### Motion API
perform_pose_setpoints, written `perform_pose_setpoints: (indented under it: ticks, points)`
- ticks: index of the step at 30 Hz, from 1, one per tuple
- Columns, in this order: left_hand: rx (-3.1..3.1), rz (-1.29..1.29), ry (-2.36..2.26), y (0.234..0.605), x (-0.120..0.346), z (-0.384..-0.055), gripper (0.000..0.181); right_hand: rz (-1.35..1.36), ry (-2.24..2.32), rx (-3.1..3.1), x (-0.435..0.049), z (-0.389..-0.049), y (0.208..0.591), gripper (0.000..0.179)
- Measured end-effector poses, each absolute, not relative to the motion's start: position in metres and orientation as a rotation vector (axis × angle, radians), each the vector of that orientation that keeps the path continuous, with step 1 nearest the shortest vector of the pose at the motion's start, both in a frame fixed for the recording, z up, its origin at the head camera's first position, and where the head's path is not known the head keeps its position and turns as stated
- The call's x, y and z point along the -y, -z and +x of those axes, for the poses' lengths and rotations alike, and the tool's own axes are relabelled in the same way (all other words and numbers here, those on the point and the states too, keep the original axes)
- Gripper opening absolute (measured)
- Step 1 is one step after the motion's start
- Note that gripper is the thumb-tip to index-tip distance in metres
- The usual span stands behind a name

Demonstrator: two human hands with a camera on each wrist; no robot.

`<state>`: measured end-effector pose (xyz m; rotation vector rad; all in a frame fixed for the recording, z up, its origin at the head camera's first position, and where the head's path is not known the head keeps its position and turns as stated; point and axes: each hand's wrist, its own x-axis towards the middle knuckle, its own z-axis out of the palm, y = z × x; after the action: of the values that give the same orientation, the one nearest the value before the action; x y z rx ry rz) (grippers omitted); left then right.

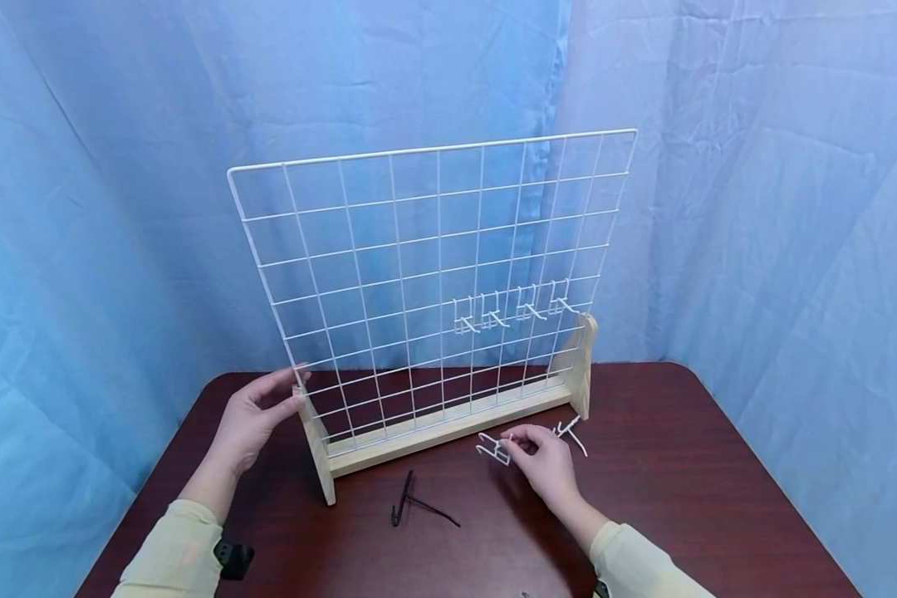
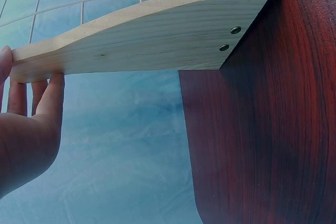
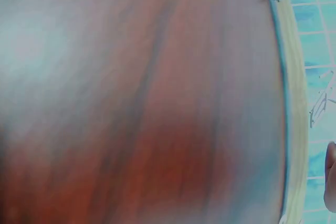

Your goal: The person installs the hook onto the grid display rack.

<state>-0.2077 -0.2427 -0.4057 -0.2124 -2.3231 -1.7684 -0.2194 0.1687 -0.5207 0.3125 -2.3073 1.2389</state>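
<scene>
Though in right hand (image 1: 549,465), white hook (image 1: 497,451) partly beyond its grip.

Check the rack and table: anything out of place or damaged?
The black hook on the table, in front of the wooden base, looks odd: the four hooks on the grid are white. No damage shows.

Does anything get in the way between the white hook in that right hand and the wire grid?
Nothing visible blocks the white hook in the right hand from the wire grid; the low wooden rail just runs along the grid's foot.
</scene>
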Motion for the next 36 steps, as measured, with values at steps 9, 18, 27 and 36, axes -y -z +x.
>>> perform_pose_setpoints:
  ticks: [9,18,27,36]
  points:
    - [2.314,-0.228,1.773,0.406,0.243,-0.207,0.051,0.262,-1.297,2.23,-0.157,-0.223,0.504,0.008]
    - [2.319,-0.214,1.771,0.405,0.242,-0.207,0.051,0.245,-1.334,2.165,-0.147,-0.226,0.478,0.004]
    - [2.322,-0.209,1.768,0.405,0.242,-0.207,0.051,0.272,-1.295,2.109,-0.134,-0.228,0.446,0.006]
    - [2.316,-0.229,1.777,0.406,0.243,-0.207,0.052,0.302,-1.33,2.073,-0.121,-0.231,0.421,0.006]
